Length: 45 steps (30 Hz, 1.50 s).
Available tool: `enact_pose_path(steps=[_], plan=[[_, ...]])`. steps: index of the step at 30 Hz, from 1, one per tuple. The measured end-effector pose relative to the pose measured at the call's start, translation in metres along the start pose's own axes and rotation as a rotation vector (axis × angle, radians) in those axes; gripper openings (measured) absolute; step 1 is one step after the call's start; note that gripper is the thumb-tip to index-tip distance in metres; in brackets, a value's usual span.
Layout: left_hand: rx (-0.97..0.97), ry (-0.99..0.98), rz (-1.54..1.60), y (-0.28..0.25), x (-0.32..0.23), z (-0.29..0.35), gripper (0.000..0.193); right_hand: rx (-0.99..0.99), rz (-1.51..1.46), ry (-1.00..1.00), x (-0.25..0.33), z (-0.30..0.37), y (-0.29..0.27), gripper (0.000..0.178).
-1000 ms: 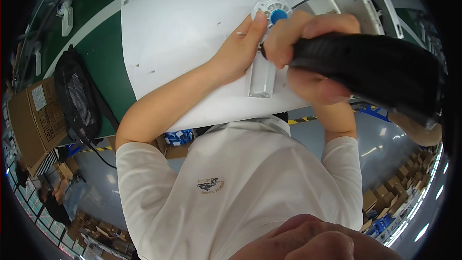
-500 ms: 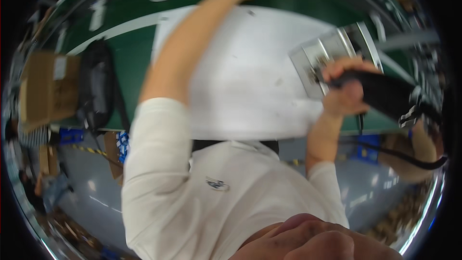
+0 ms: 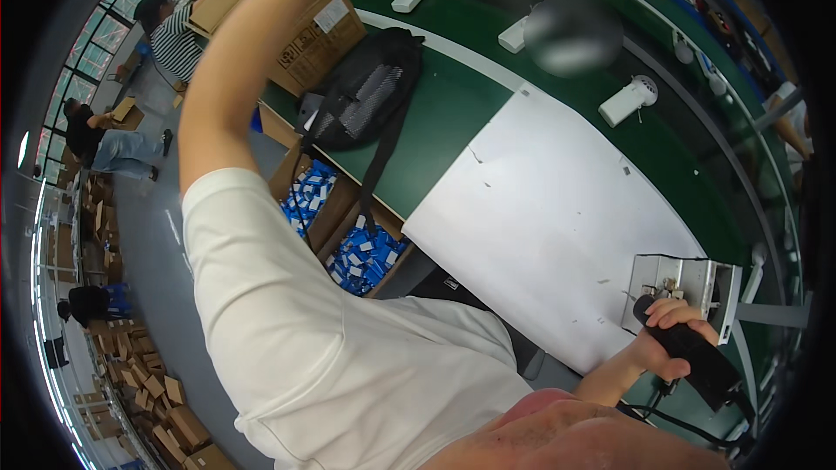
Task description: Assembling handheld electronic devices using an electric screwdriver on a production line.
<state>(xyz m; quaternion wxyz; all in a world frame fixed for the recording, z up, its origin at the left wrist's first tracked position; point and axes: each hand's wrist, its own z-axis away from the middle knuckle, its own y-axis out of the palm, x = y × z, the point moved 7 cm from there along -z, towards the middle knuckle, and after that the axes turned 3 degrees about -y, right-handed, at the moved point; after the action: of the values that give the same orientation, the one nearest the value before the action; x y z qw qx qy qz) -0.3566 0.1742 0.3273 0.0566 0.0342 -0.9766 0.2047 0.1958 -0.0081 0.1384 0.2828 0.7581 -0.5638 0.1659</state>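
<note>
A long black tool (image 3: 694, 350) is gripped crosswise by right fingers (image 3: 676, 313), a silver metal box (image 3: 692, 275) just beyond; left fingers unseen.

The room is bright, and strip lights (image 3: 38, 296) glare along the left edge. The white sheet (image 3: 557, 218) reflects much light, while the black handheld tool (image 3: 699, 361) shows little detail. One round grey patch (image 3: 575, 33) is strongly blurred. Straight lines bend toward the dark rim.
</note>
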Motion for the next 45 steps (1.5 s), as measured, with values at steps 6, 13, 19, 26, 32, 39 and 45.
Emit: enact_pose_path(steps=[6, 13, 19, 26, 32, 39, 45], plan=[[1.001, -0.673, 0.098, -0.021, 0.120, 0.111, 0.072, 0.022, 0.194, -0.094, -0.001, 0.007, 0.013, 0.063], [1.387, -0.725, -0.028, 0.043, 0.066, 0.144, 0.069, 0.043, 0.280, -0.064, 0.009, 0.013, 0.028, 0.060], [0.999, -0.976, -0.251, 0.056, 0.226, 0.204, 0.046, 0.016, 0.175, 0.006, -0.003, 0.012, 0.026, 0.060], [0.853, -0.940, -0.168, 0.055, 0.239, 0.220, 0.044, 0.020, 0.168, 0.027, -0.006, 0.009, 0.026, 0.061], [0.759, -0.977, -0.144, 0.047, 0.232, 0.221, 0.043, 0.029, 0.209, 0.053, -0.003, 0.009, 0.030, 0.062], [0.623, -1.005, -0.099, 0.040, 0.238, 0.214, 0.045, 0.015, 0.211, -0.004, -0.003, 0.011, 0.033, 0.064], [0.454, -0.994, -0.046, 0.044, 0.234, 0.199, 0.047, 0.104, 0.186, -0.173, 0.009, 0.022, 0.012, 0.066]])
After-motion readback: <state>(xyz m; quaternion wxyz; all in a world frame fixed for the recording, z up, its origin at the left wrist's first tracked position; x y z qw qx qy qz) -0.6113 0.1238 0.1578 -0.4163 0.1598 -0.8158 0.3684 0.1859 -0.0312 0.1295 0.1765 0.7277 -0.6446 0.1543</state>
